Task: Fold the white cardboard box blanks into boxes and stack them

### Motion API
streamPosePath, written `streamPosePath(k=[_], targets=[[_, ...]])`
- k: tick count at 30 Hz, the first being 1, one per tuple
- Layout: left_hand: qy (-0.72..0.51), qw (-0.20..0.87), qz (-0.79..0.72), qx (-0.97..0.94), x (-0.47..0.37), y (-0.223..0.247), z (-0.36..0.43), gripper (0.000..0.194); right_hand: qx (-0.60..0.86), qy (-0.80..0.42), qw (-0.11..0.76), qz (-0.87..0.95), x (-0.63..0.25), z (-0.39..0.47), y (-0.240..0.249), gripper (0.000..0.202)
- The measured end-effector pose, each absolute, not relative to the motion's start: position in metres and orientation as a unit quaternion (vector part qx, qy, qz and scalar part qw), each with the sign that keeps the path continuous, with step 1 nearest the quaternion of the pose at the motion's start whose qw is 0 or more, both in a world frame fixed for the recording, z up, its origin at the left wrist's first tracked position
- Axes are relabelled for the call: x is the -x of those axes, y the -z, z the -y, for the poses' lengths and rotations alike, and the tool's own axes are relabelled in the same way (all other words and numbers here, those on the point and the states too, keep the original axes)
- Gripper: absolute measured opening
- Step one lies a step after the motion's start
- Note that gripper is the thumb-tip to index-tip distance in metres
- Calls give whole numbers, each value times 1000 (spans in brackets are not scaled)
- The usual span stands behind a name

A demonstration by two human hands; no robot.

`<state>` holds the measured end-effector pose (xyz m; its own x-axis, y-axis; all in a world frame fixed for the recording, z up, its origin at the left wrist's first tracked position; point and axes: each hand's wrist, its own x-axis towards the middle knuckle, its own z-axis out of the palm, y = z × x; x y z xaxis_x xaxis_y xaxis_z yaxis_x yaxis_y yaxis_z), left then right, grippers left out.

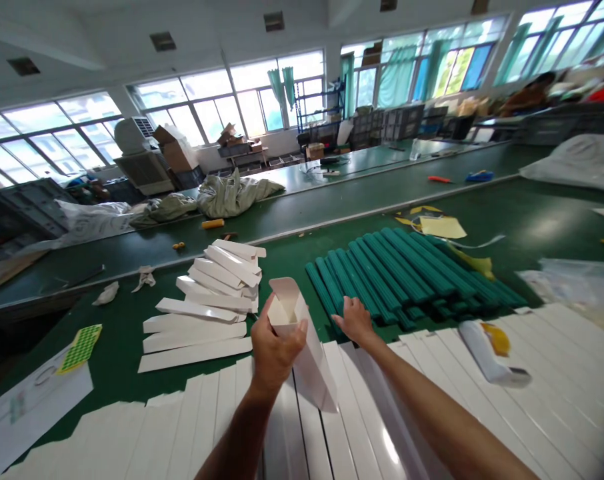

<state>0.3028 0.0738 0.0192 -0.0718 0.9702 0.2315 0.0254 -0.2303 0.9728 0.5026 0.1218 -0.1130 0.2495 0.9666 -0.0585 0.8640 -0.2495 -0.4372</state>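
My left hand [278, 343] is closed around a long white carton [315, 370], held tilted with its open end and raised flap toward the far side. My right hand [355, 321] is at the near ends of the green ribbed rods [382, 270], its thumb and fingers closed about one rod at the left side of the pile. Part of that grip is hidden by the hand itself. Left of the carton lies a loose stack of flat-sided white cartons [207, 307]. Beneath both forearms, more white cartons [202, 413] lie side by side.
A tape dispenser [495, 353] rests on the cartons at right. Paper and a green patterned sheet [81, 348] lie at left. Beyond a pale rail [332, 221] are crumpled sacks [237, 193] and an orange-handled tool [439, 179]. A person [529, 97] sits in the far right background.
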Motion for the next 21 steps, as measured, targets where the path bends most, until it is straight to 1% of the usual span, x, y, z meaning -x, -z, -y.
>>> streamPosePath(k=[2,7,9,12,14,16,18,20,21], targets=[[-567,403,-466,-547,-308,-13,-70,63,773,-133,124,608,-502,-135,124,44],[-587,387,-403,-586,-317,-15,-66,88,776,-124,60,615,-496,-153,133,47],[-599,366,-392,-594,-320,-17,-65,93,784,-135,49,604,-496,-159,127,41],[-614,290,-413,-607,-325,-15,-60,93,791,-162,60,586,-506,-162,105,31],[-634,223,-414,-614,-329,-10,-56,85,794,-177,84,575,-523,-156,80,27],[-650,164,-396,-628,-333,-8,-54,68,793,-197,114,565,-550,-140,49,31],[-648,133,-376,-649,-336,-9,-53,51,791,-233,171,539,-584,-110,15,35],[-638,138,-372,-660,-338,-13,-52,46,785,-284,320,448,-621,-67,-18,33],[-632,147,-375,-662,-339,-16,-52,47,771,-273,382,430,-639,-42,-32,33]])
